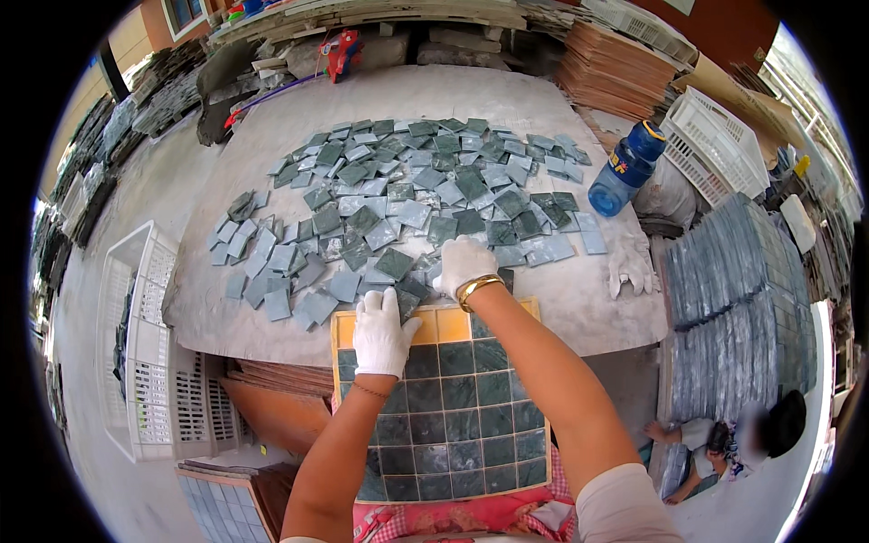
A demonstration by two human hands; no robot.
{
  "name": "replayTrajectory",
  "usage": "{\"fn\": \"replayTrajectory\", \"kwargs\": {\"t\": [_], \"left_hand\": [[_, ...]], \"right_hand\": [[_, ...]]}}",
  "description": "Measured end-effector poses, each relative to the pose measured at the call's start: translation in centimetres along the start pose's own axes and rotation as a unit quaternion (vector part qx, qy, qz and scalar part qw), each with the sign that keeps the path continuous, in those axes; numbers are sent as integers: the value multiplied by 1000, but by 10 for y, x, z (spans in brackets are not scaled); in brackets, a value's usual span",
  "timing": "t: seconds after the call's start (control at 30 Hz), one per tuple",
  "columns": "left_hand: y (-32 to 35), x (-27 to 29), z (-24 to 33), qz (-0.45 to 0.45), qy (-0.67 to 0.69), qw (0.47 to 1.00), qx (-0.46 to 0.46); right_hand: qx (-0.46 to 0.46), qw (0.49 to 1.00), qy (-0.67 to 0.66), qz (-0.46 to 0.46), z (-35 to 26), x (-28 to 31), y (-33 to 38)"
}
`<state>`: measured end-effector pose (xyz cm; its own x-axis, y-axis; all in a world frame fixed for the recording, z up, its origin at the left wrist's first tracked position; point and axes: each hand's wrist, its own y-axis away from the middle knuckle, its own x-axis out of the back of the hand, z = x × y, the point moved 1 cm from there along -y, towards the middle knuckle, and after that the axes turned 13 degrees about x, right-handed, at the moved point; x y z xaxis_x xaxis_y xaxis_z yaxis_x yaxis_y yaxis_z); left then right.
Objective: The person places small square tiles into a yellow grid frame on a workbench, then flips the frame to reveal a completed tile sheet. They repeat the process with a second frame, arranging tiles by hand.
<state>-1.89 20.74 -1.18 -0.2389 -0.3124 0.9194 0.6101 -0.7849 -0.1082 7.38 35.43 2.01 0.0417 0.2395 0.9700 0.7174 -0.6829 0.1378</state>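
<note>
In front of me a tile frame (444,328) with a yellow base leans over the table's near edge, most of its square cells filled with dark green stone tiles (457,391). My left hand (380,337), in a white glove, is at its upper left, a dark stone tile (406,304) between the fingers and thumb. Beyond the frame's top edge, my gloved right hand (466,266) is closed at the near side of the tile pile (398,192); its fingertips are hidden, so what they grip cannot be made out. Bare yellow cells show along the top row.
A blue water bottle (626,168) and a spare white glove (631,270) are on the table (579,317) at right. White plastic crates (149,362) stand at left. Stacked tile sheets (724,299) rise at right, where another person (724,448) is low down.
</note>
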Motion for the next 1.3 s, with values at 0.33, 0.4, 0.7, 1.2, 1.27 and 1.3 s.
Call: {"fn": "replayTrajectory", "kwargs": {"t": [0.33, 0.4, 0.7, 1.2, 1.27, 1.3], "left_hand": [[5, -14, -17, 62, 110, 991, -47], [8, -13, -17, 59, 113, 991, -43], [9, -13, -17, 67, 129, 988, -44], [9, -11, -15, 75, 138, 986, -48], [10, -12, -16, 71, 126, 989, -42], [11, -12, -16, 60, 133, 989, -35]], "right_hand": [[-102, 832, -528, 136, 102, 14, 14], [-84, 833, -503, 213, 108, 2, 21], [-25, 999, -26, 8, 64, 10, 53], [82, 957, -219, 172, 110, -5, 73], [114, 948, -210, 210, 114, 7, 74], [120, 944, -238, 196, 118, 12, 73]]}}
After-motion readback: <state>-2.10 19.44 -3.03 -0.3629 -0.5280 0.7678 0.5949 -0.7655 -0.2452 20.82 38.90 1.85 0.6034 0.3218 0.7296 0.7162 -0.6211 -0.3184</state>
